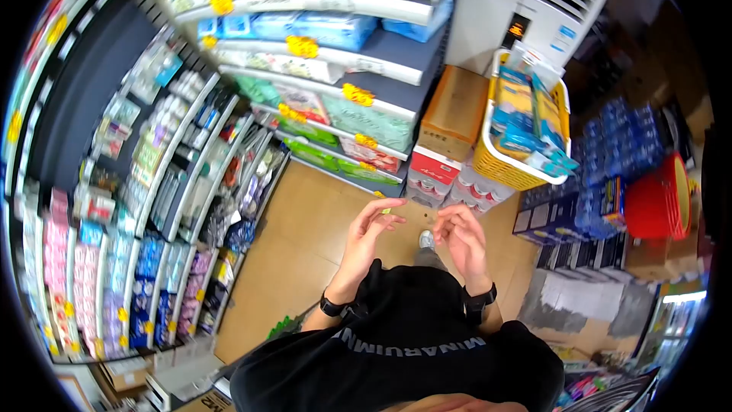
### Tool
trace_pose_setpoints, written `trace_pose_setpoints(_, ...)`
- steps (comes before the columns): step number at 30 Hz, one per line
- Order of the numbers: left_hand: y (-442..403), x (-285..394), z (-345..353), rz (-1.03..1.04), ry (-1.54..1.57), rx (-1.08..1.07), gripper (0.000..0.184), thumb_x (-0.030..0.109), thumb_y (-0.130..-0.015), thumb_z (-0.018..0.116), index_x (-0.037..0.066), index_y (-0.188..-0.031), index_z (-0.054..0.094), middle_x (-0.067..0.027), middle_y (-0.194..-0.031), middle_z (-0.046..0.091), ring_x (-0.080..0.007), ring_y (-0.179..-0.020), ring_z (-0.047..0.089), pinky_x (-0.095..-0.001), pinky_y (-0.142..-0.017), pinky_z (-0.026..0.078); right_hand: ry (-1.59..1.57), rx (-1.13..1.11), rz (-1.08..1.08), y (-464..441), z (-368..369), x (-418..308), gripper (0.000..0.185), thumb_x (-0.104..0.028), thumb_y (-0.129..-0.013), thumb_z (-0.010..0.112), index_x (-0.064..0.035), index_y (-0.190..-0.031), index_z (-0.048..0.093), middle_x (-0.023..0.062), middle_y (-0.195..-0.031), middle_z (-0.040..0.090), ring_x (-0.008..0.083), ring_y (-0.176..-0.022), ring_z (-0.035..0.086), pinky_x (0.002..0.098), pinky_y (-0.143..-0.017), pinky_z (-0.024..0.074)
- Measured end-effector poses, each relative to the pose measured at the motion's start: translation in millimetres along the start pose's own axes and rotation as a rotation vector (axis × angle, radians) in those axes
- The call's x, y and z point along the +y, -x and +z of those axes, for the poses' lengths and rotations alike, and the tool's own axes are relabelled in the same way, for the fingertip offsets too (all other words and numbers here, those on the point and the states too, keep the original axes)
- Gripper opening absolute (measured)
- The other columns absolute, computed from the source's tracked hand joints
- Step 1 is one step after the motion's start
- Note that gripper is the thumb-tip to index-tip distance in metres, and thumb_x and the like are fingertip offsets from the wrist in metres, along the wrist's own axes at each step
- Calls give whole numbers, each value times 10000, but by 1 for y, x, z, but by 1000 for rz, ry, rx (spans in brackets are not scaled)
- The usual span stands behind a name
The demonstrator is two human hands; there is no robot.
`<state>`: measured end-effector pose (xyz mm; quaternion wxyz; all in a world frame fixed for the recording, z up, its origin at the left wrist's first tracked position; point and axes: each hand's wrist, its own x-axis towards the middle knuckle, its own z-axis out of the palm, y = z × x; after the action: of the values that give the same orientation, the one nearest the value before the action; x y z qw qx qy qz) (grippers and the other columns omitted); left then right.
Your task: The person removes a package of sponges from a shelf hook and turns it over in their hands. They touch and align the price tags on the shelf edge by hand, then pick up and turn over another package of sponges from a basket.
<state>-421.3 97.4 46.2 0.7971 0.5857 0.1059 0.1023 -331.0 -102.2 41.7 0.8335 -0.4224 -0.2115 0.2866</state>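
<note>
My left hand [371, 230] is raised in front of my chest, its fingers loosely curved and apart. A small yellow-green spot [386, 211] shows between its fingers; I cannot make out what it is. My right hand [462, 236] is held up beside it, fingers bent and spread, with nothing in it. The two hands do not touch each other. Each wrist carries a black band, the left wristband [333, 305] and the right wristband [479, 302]. Below the hands are my black shirt [415, 313] and one light shoe [426, 239].
Ahead stands a shelf unit [381, 66] with packaged goods and yellow price tags. Left are shelves with packs [146, 275]. A yellow basket [509, 171] of blue packets rests near a cardboard box [455, 111] and an air conditioner [488, 11]. Red buckets [652, 202] stand right.
</note>
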Motion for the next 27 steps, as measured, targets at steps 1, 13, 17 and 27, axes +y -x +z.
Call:
trace_pose_setpoints(1,-8,-2,9,5,1,-15,329,170,-996,518,23,-1272,619,-109,-1322,638,-196,-1057,662,-308,-900,459,10,24,-18,2,-8,-5,380,-238,-969,536,23,-1245,530,119,-1018,639,177,-897,590,308,-780,454)
trace_pose_setpoints(13,-109,-36,128,-41,-75,-312,337,197,-1012,500,31,-1291,591,-114,-1304,645,-204,-1051,655,-319,-911,441,22,235,-226,16,-118,-80,331,-209,-994,545,17,-1236,558,111,-996,640,162,-873,580,302,-790,456)
trace_pose_setpoints(17,-134,-43,164,-21,-108,-319,336,191,-1010,501,36,-1296,586,-104,-1295,646,-201,-1059,650,-319,-914,443,42,268,-259,14,-155,-97,329,-199,-994,541,20,-1238,564,117,-1002,643,159,-867,583,303,-797,462)
trace_pose_setpoints(27,-171,-71,205,13,-113,-168,421,89,-990,550,72,-1400,455,-72,-1395,509,-175,-1172,568,-342,-1007,446,140,396,-210,-2,-206,-124,565,-232,-933,563,13,-1426,439,183,-1444,532,223,-1060,619,314,-835,464)
